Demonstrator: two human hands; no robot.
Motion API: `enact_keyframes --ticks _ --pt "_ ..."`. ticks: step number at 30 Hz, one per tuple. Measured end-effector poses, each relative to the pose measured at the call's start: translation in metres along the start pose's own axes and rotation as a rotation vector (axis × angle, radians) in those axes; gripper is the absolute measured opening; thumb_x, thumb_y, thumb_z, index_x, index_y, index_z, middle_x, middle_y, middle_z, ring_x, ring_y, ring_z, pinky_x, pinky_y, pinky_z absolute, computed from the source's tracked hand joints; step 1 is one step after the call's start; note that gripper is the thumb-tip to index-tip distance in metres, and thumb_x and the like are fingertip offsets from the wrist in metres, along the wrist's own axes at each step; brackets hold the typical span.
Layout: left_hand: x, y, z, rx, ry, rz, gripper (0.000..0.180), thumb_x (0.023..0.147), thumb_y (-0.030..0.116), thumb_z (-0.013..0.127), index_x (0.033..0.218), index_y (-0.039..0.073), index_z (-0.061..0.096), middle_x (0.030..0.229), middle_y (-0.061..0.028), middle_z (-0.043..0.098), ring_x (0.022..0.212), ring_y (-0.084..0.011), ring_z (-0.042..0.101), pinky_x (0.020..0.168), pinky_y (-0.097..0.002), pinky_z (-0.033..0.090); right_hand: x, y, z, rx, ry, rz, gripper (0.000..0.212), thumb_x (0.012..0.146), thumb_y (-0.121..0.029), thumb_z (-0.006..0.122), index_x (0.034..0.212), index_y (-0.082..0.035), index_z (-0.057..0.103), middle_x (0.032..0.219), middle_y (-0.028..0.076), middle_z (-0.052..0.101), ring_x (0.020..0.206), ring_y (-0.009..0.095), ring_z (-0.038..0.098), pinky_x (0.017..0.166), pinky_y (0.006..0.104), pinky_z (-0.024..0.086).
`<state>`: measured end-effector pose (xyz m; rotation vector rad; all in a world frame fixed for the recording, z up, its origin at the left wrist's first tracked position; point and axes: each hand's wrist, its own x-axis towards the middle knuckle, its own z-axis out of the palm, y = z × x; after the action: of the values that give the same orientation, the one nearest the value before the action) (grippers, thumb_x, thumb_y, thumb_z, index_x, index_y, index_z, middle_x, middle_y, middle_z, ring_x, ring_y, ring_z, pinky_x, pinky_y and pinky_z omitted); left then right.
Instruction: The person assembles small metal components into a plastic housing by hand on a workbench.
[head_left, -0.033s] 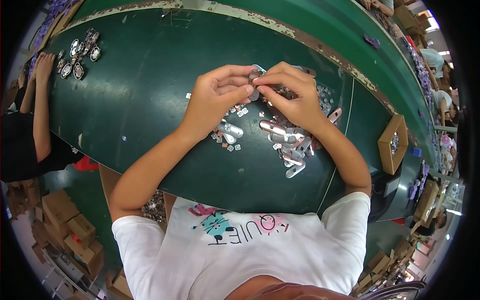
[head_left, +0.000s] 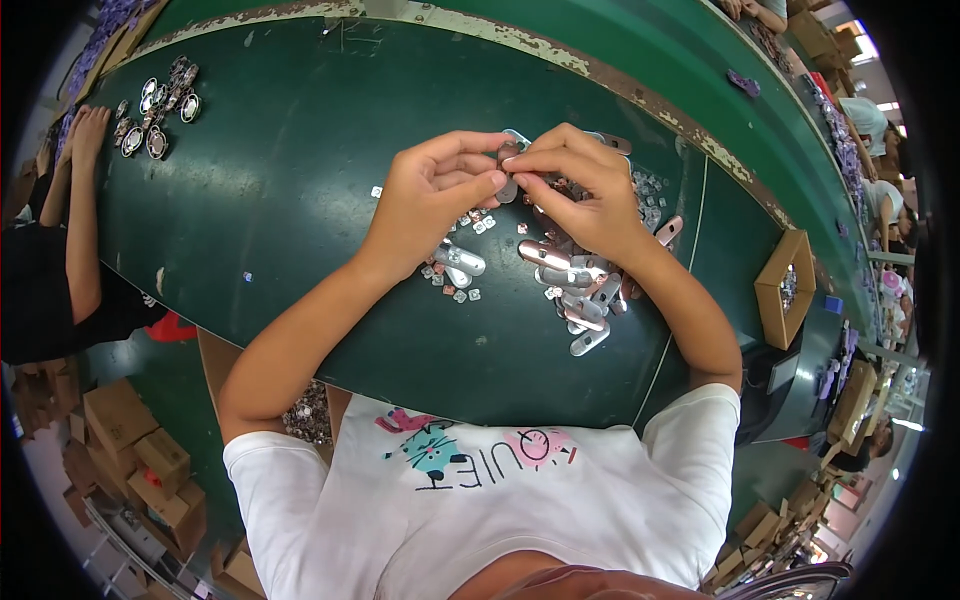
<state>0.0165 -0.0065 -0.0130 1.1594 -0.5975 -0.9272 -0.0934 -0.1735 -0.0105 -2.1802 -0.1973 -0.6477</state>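
Above the green tabletop, my left hand and my right hand meet at one small piece. It is an elongated, rounded metal casing, brownish at the far end and grey at the near end. My left hand's thumb and fingers grip its left side, while the right hand's fingertips pinch it from the right and cover part of it. Silver and pink oblong casings lie in a loose heap below my right hand. Two silver casings rest near my left wrist, with small square pieces scattered around them.
At the far left sits a cluster of oval metal parts, near another person's hand. An open cardboard box stands on the right. A raised, worn metal edge runs along the far side. Stacked cartons are at lower left.
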Motion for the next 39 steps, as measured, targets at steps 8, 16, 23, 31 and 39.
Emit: enact_keyframes --ticks 8,16,23,31,39 --pt "-0.001 -0.005 0.001 0.046 -0.035 0.036 0.03 0.089 0.005 0.061 0.117 -0.003 0.055 0.097 -0.0067 0.063 0.083 -0.0081 0.061 0.073 -0.0216 0.051 0.003 -0.01 0.002 -0.038 0.068 -0.023 0.023 0.075 0.005 0.067 0.098 -0.002 0.068 0.088 0.009 0.059 0.076 0.018 0.06 0.065 0.0267 0.05" --pt "-0.002 -0.006 0.006 0.086 -0.017 0.142 0.025 0.088 0.003 0.061 0.111 -0.004 0.055 0.095 -0.0078 0.063 0.086 -0.0098 0.063 0.071 -0.0214 0.05 -0.001 -0.009 0.004 -0.057 0.046 -0.053 0.013 0.076 0.004 0.066 0.088 0.0 0.063 0.089 0.01 0.057 0.072 0.018 0.061 0.064 0.0275 0.05" --pt "-0.002 -0.007 0.004 0.01 -0.051 0.087 0.021 0.09 0.002 0.06 0.11 -0.002 0.056 0.094 -0.0064 0.062 0.082 -0.0082 0.061 0.07 -0.0211 0.049 -0.002 -0.007 0.0 0.201 -0.027 0.142 0.014 0.08 0.0 0.066 0.093 -0.003 0.06 0.086 0.002 0.054 0.074 0.006 0.054 0.06 0.0221 0.044" --pt "-0.005 -0.001 0.0 -0.044 -0.006 -0.053 0.031 0.089 0.007 0.063 0.117 -0.002 0.056 0.09 -0.0054 0.066 0.08 -0.0066 0.06 0.071 -0.0207 0.047 0.039 0.038 -0.027 -0.07 0.25 0.365 0.026 0.088 -0.006 0.059 0.114 -0.003 0.054 0.073 0.004 0.057 0.066 0.008 0.056 0.06 0.0247 0.044" --pt "-0.012 -0.001 0.009 -0.155 0.07 0.125 0.015 0.089 -0.004 0.05 0.103 0.0 0.048 0.084 -0.0044 0.06 0.079 -0.007 0.058 0.07 -0.021 0.047 0.206 0.157 0.012 -0.501 0.132 0.009 0.032 0.086 -0.007 0.053 0.118 -0.008 0.053 0.106 0.017 0.06 0.097 0.037 0.058 0.081 0.0461 0.047"
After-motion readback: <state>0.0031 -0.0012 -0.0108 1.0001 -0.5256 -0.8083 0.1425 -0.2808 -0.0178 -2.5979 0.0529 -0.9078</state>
